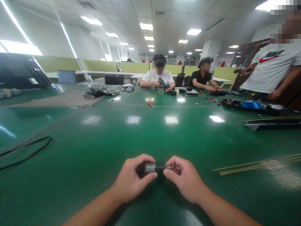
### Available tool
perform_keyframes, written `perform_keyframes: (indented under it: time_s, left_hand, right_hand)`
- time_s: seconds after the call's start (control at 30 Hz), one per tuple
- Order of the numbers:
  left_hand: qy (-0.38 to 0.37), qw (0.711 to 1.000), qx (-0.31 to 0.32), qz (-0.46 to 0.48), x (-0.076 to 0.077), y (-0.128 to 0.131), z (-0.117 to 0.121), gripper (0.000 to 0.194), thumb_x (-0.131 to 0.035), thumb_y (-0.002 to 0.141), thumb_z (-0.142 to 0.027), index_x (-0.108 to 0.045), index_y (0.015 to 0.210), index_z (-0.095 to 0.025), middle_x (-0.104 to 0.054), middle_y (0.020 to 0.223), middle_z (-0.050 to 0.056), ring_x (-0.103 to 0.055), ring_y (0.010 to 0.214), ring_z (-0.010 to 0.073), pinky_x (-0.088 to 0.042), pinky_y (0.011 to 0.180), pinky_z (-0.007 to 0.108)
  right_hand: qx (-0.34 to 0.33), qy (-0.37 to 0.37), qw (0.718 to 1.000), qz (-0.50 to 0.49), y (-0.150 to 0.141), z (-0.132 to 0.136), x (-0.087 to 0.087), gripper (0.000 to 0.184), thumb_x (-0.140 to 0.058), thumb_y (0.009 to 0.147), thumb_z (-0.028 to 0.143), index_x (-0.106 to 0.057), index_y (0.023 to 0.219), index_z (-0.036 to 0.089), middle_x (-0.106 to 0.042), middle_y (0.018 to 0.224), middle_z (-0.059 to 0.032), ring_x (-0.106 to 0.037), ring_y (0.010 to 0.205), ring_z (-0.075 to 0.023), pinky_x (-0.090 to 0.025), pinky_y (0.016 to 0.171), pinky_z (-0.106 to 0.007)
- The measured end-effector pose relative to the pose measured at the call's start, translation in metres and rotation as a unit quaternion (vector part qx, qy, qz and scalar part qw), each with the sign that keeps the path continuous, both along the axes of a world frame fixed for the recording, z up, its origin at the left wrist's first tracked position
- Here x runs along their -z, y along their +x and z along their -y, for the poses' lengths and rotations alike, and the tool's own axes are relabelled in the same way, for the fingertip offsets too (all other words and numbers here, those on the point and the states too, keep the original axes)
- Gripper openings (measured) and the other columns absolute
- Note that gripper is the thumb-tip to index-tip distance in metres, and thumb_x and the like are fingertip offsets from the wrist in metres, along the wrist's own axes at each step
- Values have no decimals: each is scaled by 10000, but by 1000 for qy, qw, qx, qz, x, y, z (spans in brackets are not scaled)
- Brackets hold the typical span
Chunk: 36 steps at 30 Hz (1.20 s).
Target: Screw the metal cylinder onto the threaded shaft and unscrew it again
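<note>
Left hand [131, 179] clamped on silver metal cylinder [150, 167], right hand [185, 179] pinching its thin dark shaft [161, 167]; open green tabletop [131, 135] beyond.

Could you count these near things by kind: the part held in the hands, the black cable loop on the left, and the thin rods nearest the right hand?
Metal part: 1
Black cable loop: 1
Thin rods: 3
Total: 5

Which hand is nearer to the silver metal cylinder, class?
Left. The left hand grips the silver metal cylinder between thumb and finger; the right hand is farther off, at the far end of the dark shaft.
</note>
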<state>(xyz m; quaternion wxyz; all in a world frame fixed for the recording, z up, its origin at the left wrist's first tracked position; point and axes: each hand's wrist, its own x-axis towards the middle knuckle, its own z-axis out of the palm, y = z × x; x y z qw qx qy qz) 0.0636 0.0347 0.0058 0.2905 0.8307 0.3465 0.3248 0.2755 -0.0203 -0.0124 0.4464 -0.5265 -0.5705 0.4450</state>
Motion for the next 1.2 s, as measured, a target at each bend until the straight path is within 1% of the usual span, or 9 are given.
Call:
perform_keyframes:
  time_s: [0.17,0.47,0.77,1.03,1.2]
  left_hand:
    - [-4,1000,-2,5,-2,1,1,212,-711,831,-337,-671,990,-202,-696,812,-1,-629,704,166,-447,665,252]
    - [8,1000,-2,6,0,-2,0,198,-725,820,-310,-671,983,-210,-701,831,-12,-643,726,165,-451,688,255]
    - [-3,1000,-1,7,0,-1,0,196,-717,832,-319,-667,992,-217,-688,832,-21,-633,726,158,-445,689,256]
    - [-2,1000,-6,14,3,-3,0,198,-729,825,-312,-668,988,-219,-690,839,-25,-633,730,154,-444,691,252]
    - [-3,1000,-6,15,1,-3,0,206,-731,823,-311,-668,998,-220,-690,845,-22,-635,739,158,-446,697,255]
  right_hand:
    - [-1,2,1000,-7,1,-1,2,66,-658,820,228,-630,828,169,-544,629,44,-509,580,-119,-383,557,-230]
    - [3,1,1000,-15,2,-1,2,67,-662,817,225,-621,826,174,-552,630,43,-531,582,-126,-396,560,-236]
    - [7,0,1000,-14,1,-1,0,71,-648,821,229,-609,814,171,-545,629,39,-531,587,-129,-397,566,-244]
    - [11,5,1000,-26,2,-1,4,96,-639,810,256,-601,807,168,-523,638,37,-525,589,-136,-389,562,-256]
    - [13,7,999,-36,2,-1,3,111,-640,799,270,-593,791,170,-519,623,38,-515,575,-136,-379,558,-261]
